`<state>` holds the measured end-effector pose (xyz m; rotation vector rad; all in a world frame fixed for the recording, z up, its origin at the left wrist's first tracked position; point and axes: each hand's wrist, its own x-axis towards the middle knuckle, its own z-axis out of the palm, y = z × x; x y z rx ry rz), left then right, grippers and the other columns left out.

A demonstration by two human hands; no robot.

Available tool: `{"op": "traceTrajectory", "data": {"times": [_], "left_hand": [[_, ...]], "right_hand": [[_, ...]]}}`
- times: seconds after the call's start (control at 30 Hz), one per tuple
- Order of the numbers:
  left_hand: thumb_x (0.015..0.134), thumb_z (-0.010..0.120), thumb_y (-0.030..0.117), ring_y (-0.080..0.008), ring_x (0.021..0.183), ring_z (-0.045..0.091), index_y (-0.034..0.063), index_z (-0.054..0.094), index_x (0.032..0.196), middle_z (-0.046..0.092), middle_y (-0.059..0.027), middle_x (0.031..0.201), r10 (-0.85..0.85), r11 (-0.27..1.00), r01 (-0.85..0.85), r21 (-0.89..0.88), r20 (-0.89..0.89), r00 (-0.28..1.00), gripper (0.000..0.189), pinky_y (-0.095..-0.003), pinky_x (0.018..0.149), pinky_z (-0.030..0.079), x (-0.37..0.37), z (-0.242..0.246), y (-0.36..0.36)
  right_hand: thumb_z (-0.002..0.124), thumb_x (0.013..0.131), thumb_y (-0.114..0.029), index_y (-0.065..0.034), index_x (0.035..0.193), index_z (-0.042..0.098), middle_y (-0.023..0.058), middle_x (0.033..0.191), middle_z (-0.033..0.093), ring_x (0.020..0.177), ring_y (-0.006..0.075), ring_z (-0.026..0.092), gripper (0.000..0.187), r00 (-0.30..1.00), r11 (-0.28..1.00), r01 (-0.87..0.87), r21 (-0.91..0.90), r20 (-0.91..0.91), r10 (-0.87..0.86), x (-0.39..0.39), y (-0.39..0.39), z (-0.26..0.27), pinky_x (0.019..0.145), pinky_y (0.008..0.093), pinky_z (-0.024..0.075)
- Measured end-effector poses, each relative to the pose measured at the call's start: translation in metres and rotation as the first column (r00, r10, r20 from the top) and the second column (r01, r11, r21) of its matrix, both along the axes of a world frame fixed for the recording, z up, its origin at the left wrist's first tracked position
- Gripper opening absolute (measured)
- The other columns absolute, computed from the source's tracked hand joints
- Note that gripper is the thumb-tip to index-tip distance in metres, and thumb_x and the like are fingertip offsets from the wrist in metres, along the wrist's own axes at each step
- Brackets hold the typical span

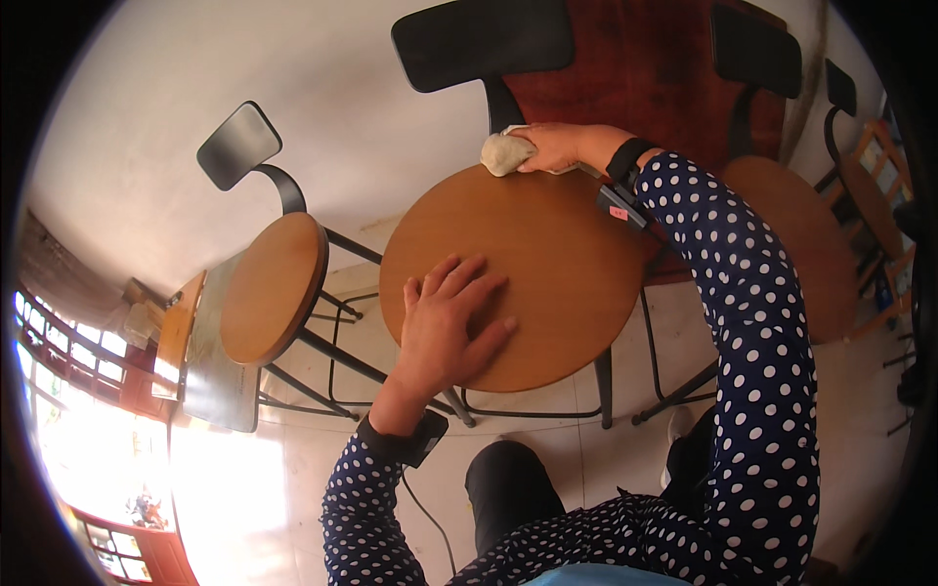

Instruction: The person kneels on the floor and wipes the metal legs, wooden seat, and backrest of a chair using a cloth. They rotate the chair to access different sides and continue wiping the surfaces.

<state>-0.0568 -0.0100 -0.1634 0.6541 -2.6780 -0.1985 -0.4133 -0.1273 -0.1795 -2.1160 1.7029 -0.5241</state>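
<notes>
Right below me is a stool or chair with a round wooden seat [564, 293], a black backrest [484, 44] and dark metal legs. My right hand [555, 145] grips a bunched, off-white cloth [507, 152] at the far edge of the seat, close to the backrest's support. The fingers partly cover the cloth. Nearer to me, my left hand [447, 315] is spread over the left part of the seat with nothing in it. Whether its palm touches the wood cannot be made out. Both wrists wear black bands with small boxes.
To the left stands a similar chair with a round seat [271, 289] and black backrest [239, 145]. Another round seat [791, 249] is at the right, before a dark red panel [645, 88]. A pale wall rises behind. A thin cable [432, 520] hangs by my left arm.
</notes>
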Motion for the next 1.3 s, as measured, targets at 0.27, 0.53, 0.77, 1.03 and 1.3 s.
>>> {"op": "traceTrajectory", "data": {"times": [0.27, 0.53, 0.77, 1.03, 1.3], "left_hand": [[0.088, 0.072, 0.036, -0.0319, 0.135, 0.048, 0.0126, 0.068, 0.123, 0.062, -0.0080, 0.137, 0.032, 0.999, -0.032, -0.003, -0.060, 0.998, 0.042, -0.0546, 0.110, 0.029, -0.001, -0.008, -0.005], [0.091, 0.069, 0.037, -0.0296, 0.134, 0.050, 0.0123, 0.069, 0.121, 0.064, -0.0066, 0.135, 0.055, 0.998, -0.056, -0.009, -0.110, 0.992, 0.040, -0.0562, 0.109, 0.031, -0.002, -0.015, -0.006], [0.094, 0.063, 0.044, -0.0263, 0.129, 0.054, 0.0139, 0.070, 0.118, 0.066, -0.0042, 0.131, 0.106, 0.994, -0.108, -0.013, -0.124, 0.987, 0.039, -0.0537, 0.105, 0.035, -0.004, -0.019, -0.005], [0.098, 0.059, 0.043, -0.0263, 0.123, 0.059, 0.0132, 0.072, 0.116, 0.068, -0.0064, 0.126, 0.097, 0.991, -0.079, 0.107, -0.178, 0.979, 0.037, -0.0489, 0.103, 0.039, -0.004, -0.022, -0.016], [0.106, 0.048, 0.047, -0.0264, 0.139, 0.047, 0.0061, 0.043, 0.150, 0.054, -0.0138, 0.147, 0.164, 0.691, 0.365, 0.624, -0.627, 0.762, 0.061, -0.0417, 0.106, 0.043, 0.022, 0.003, 0.017]], "right_hand": [[0.069, 0.090, -0.036, -0.0117, 0.146, 0.046, 0.0168, 0.130, 0.065, 0.116, 0.0330, 0.064, 0.065, 0.966, 0.965, 0.245, 0.090, 0.058, -0.251, -0.023, 0.061, -0.011, 0.098, 0.0420, 0.0480], [0.066, 0.091, -0.033, -0.0108, 0.153, 0.035, 0.0197, 0.135, 0.061, 0.124, 0.0384, 0.058, 0.072, 0.886, 0.892, 0.451, -0.011, 0.122, -0.447, -0.002, 0.160, -0.022, 0.102, 0.0448, 0.0468], [0.067, 0.092, -0.022, -0.0070, 0.153, 0.033, 0.0258, 0.138, 0.054, 0.127, 0.0420, 0.054, 0.071, 0.779, 0.800, 0.590, -0.109, 0.338, -0.528, 0.056, 0.239, -0.044, 0.105, 0.0451, 0.0449], [0.069, 0.092, -0.018, -0.0079, 0.154, 0.031, 0.0354, 0.142, 0.042, 0.130, 0.0492, 0.049, 0.074, 0.867, 0.890, 0.427, -0.159, 0.353, -0.353, 0.172, 0.348, -0.048, 0.108, 0.0457, 0.0431], [0.065, 0.099, -0.027, -0.0059, 0.153, 0.031, 0.0122, 0.137, 0.056, 0.126, 0.0204, 0.054, 0.068, 0.278, 0.993, 0.108, -0.045, 0.961, 0.013, 0.180, 0.351, 0.017, 0.107, 0.0342, 0.0437]]}}
